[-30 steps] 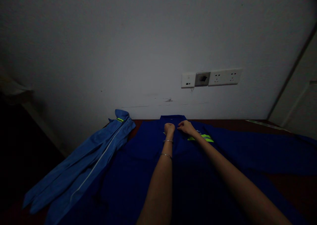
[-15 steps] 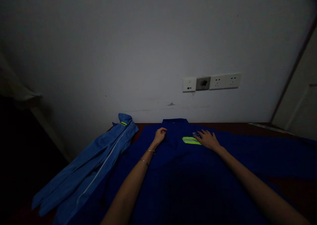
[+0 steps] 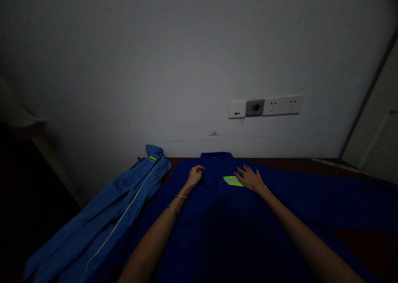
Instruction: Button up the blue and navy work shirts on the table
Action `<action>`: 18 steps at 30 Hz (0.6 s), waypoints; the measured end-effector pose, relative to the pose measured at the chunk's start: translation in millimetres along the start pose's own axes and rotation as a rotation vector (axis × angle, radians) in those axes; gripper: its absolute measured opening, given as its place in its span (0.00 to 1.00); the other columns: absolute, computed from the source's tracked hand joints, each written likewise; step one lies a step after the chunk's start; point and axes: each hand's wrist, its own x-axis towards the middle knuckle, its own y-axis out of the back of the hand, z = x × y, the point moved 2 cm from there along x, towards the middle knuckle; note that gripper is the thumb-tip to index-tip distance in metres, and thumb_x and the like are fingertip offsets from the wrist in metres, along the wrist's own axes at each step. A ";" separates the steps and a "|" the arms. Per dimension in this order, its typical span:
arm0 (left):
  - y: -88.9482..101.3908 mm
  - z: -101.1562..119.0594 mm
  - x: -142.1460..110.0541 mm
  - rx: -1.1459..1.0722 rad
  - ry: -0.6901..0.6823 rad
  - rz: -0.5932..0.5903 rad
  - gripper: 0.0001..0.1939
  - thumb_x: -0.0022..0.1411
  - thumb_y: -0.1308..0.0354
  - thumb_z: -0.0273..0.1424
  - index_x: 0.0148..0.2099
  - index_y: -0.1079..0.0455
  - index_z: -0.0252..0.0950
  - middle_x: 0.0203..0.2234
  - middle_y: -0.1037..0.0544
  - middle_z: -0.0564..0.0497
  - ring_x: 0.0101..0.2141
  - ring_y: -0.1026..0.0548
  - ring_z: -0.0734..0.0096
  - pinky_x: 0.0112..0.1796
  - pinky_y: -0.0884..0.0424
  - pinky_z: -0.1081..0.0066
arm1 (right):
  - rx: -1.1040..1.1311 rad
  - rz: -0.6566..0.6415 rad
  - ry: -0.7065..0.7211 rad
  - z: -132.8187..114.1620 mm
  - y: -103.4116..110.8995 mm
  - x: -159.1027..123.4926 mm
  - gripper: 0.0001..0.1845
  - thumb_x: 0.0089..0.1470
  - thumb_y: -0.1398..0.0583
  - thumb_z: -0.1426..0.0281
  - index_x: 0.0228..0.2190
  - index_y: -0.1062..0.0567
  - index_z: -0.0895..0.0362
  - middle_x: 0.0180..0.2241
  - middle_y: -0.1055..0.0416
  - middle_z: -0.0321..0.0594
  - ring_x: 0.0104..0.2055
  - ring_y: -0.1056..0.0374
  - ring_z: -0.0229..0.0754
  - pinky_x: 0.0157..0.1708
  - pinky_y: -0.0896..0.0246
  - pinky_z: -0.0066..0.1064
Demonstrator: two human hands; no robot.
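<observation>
A deep-blue cloth work jacket lies spread on a dark red-brown counter against a pale grey wall, in dim light. Taking the jacket as the clock face, its pointed collar is at 12, near the wall, and one long sleeve reaches out toward 3. It seems laid this way so that the chest faces up, within reach of both hands. At 9, a light-blue cloth garment with a white lengthwise line lies slantwise, probably set aside to leave room.

At 11, beside the collar, the left hand has its fingers curled in; whether that grip pinches any cloth cannot be told. At 1, the right hand rests palm down, fingers apart, partly covering a yellow-green reflective strip; that grip clasps nothing, and it may be steadying the chest.
</observation>
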 end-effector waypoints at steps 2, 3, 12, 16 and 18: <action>8.9 -4.2 -0.6 0.009 0.011 0.024 0.14 0.46 0.52 0.16 0.32 0.28 0.31 0.19 0.32 0.55 0.22 0.36 0.80 0.24 0.43 0.80 | 0.009 -0.007 0.016 -9.3 -1.2 4.7 0.33 0.55 0.59 0.50 0.57 0.44 0.52 0.60 0.53 0.51 0.61 0.59 0.53 0.54 0.68 0.56; 14.3 -6.5 -1.2 0.014 0.017 0.040 0.13 0.46 0.52 0.16 0.31 0.28 0.31 0.20 0.31 0.55 0.22 0.36 0.80 0.25 0.43 0.80 | 0.014 -0.009 0.024 -14.9 -2.0 7.4 0.33 0.55 0.59 0.50 0.57 0.44 0.52 0.60 0.53 0.51 0.61 0.59 0.53 0.54 0.68 0.56; 40.9 -23.5 -0.3 -0.053 0.070 0.128 0.12 0.47 0.51 0.19 0.32 0.29 0.31 0.16 0.36 0.58 0.18 0.41 0.82 0.21 0.47 0.80 | 0.046 0.038 0.054 -48.2 -6.0 23.3 0.31 0.55 0.56 0.53 0.55 0.40 0.54 0.58 0.49 0.53 0.60 0.56 0.55 0.53 0.66 0.56; 37.8 -18.2 -0.7 -0.137 0.080 0.126 0.11 0.47 0.49 0.21 0.34 0.30 0.31 0.14 0.40 0.60 0.16 0.44 0.82 0.20 0.49 0.80 | 0.056 0.030 0.041 -48.2 -2.2 26.0 0.29 0.53 0.53 0.55 0.53 0.37 0.56 0.55 0.45 0.55 0.58 0.52 0.56 0.51 0.63 0.56; 37.5 -14.3 -2.5 -0.175 0.091 0.121 0.11 0.47 0.49 0.21 0.36 0.31 0.31 0.14 0.40 0.60 0.16 0.44 0.83 0.19 0.49 0.80 | 0.068 0.018 0.032 -50.7 2.7 26.4 0.28 0.52 0.51 0.56 0.51 0.35 0.58 0.53 0.42 0.56 0.56 0.48 0.57 0.50 0.59 0.56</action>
